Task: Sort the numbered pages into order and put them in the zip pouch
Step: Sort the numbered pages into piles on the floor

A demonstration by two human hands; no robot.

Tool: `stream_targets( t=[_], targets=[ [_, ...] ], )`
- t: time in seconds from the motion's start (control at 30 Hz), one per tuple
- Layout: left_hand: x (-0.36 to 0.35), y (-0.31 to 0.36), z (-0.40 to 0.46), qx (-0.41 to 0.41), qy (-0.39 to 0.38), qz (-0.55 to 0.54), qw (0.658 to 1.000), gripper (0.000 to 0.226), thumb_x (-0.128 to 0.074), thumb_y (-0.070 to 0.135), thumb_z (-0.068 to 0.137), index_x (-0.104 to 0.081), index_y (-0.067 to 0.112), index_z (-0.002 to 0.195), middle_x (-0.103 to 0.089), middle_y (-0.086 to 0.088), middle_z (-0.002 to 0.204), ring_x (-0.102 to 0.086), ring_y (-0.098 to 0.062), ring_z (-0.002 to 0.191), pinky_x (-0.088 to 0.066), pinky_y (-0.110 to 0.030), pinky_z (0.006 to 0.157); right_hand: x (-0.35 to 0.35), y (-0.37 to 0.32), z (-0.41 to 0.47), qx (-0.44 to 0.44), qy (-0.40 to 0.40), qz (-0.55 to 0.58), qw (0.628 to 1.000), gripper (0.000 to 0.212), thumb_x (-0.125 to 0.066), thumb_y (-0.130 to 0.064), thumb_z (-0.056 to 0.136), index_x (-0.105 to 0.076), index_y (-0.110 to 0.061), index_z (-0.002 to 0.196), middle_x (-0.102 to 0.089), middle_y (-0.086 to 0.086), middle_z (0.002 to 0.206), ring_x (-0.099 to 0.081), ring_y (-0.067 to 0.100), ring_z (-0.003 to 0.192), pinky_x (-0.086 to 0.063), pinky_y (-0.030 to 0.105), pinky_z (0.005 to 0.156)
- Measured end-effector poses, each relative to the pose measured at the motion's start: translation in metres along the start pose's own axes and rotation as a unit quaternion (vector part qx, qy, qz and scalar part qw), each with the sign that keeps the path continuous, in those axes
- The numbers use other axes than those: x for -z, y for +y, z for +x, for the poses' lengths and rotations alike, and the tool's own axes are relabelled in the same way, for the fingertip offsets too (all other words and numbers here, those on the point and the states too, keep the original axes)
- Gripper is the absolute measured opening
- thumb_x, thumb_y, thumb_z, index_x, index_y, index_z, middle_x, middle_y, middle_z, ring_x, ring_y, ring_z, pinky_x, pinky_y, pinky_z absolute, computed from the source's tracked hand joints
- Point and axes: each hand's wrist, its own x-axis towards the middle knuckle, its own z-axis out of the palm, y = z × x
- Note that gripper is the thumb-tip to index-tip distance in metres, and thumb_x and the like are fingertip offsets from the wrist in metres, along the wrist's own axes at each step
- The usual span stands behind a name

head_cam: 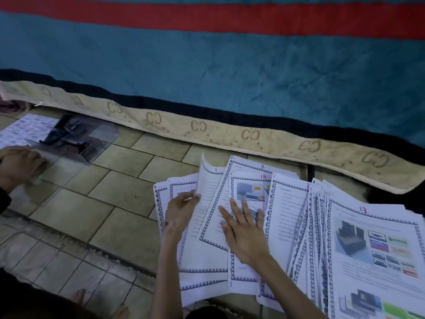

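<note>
Beside page 14 (pixel 249 196), your left hand (pixel 181 211) pinches page 1 (pixel 208 187) while your right hand (pixel 243 231) lies spread flat; lifting could scatter the loose pages (pixel 317 226).

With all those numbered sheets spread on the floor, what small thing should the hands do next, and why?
Probably lift page 1 clear and lay it down as the start of the pile. The left hand already pinches its curled edge, while the right hand lies flat on page 14, keeping the other sheets from sliding.
</note>
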Motion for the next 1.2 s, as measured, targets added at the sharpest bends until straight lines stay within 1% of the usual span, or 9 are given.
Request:
stream_targets(
  t=[0.07,0.2,0.33,0.53,0.73,0.8,0.93,1.1,1.2],
  targets=[
    [0.004,-0.01,-0.004,0.011,-0.039,0.028,0.999,0.028,-0.065,0.016,0.086,-0.064,0.01,0.112,-0.068,-0.008,0.106,-0.064,-0.024,0.096,-0.051,-0.034,0.09,0.001,0.001,0.002,0.004,0.003,-0.003,1.0,0.081,0.023,-0.062,0.075,-0.008,-0.041,0.147,0.012,-0.013,0.15,0.026,0.019,0.137,0.025,0.046,0.108],
    [0.011,-0.012,-0.008,-0.003,-0.007,0.06,0.998,0.027,-0.062,0.006,0.086,-0.064,0.006,0.114,-0.068,-0.007,0.107,-0.063,-0.025,0.101,-0.05,-0.038,0.094,0.004,-0.004,0.0,0.001,0.028,-0.062,0.998,0.059,0.0,-0.052,0.096,-0.038,-0.039,0.139,-0.036,-0.001,0.15,-0.014,0.022,0.14,0.003,0.048,0.112],
    [0.026,0.001,-0.016,-0.045,0.039,0.059,0.997,0.022,-0.059,0.002,0.087,-0.066,0.004,0.108,-0.069,-0.012,0.108,-0.064,-0.029,0.103,-0.051,-0.04,0.092,0.004,0.0,-0.003,0.008,-0.002,0.002,1.0,0.068,0.015,-0.059,0.079,0.001,-0.046,0.145,0.005,-0.01,0.157,0.025,0.011,0.136,0.021,0.042,0.111],
    [0.048,0.039,-0.051,-0.08,0.156,0.117,0.978,0.021,-0.056,0.005,0.089,-0.064,-0.001,0.107,-0.067,-0.014,0.104,-0.062,-0.027,0.094,-0.039,-0.025,0.072,0.007,0.0,-0.002,0.002,-0.012,0.014,1.0,0.075,0.019,-0.058,0.076,0.0,-0.043,0.147,0.008,-0.009,0.158,0.028,0.008,0.134,0.021,0.044,0.111],
    [0.05,0.092,-0.097,-0.187,0.184,0.147,0.954,0.026,-0.053,0.011,0.091,-0.063,0.014,0.114,-0.066,-0.001,0.096,-0.055,-0.017,0.082,-0.037,-0.023,0.067,0.021,0.002,0.004,-0.019,-0.082,0.1,0.991,0.049,-0.01,-0.046,0.1,-0.017,-0.037,0.148,-0.001,-0.007,0.159,0.012,0.015,0.145,0.015,0.043,0.114],
    [0.041,0.108,-0.108,-0.218,0.139,0.133,0.957,0.025,-0.054,0.012,0.091,-0.064,0.018,0.113,-0.065,0.002,0.092,-0.057,-0.013,0.077,-0.037,-0.021,0.058,0.047,0.003,0.004,-0.07,-0.08,0.316,0.943,0.052,-0.013,-0.046,0.1,-0.035,-0.028,0.144,-0.022,-0.002,0.156,-0.013,0.016,0.145,-0.006,0.039,0.116],
    [0.028,0.133,-0.125,-0.268,0.063,0.111,0.955,0.023,-0.057,0.015,0.09,-0.062,0.028,0.108,-0.06,0.017,0.079,-0.054,0.004,0.069,-0.038,-0.016,0.057,0.108,0.025,-0.009,-0.084,-0.02,0.678,0.73,0.058,-0.018,-0.052,0.096,-0.04,-0.022,0.139,-0.047,-0.003,0.14,-0.04,0.014,0.132,-0.03,0.032,0.104],
    [0.009,0.161,-0.144,-0.308,-0.041,0.07,0.948,0.019,-0.061,0.014,0.087,-0.065,0.032,0.091,-0.071,0.019,0.073,-0.069,-0.004,0.068,-0.048,-0.022,0.064,0.15,0.062,-0.022,-0.028,0.041,0.693,0.72,0.085,-0.069,-0.063,0.064,-0.037,-0.034,0.137,-0.057,-0.008,0.129,-0.052,0.01,0.123,-0.044,0.027,0.095],
    [-0.012,0.174,-0.146,-0.336,-0.072,0.06,0.937,0.017,-0.063,0.018,0.086,-0.067,0.034,0.087,-0.07,0.026,0.075,-0.069,0.003,0.068,-0.053,-0.025,0.067,0.16,0.083,-0.032,-0.037,0.104,0.723,0.682,0.061,-0.071,-0.039,0.078,-0.044,-0.027,0.131,-0.065,-0.007,0.106,-0.062,0.009,0.098,-0.047,0.027,0.085]
  ],
)
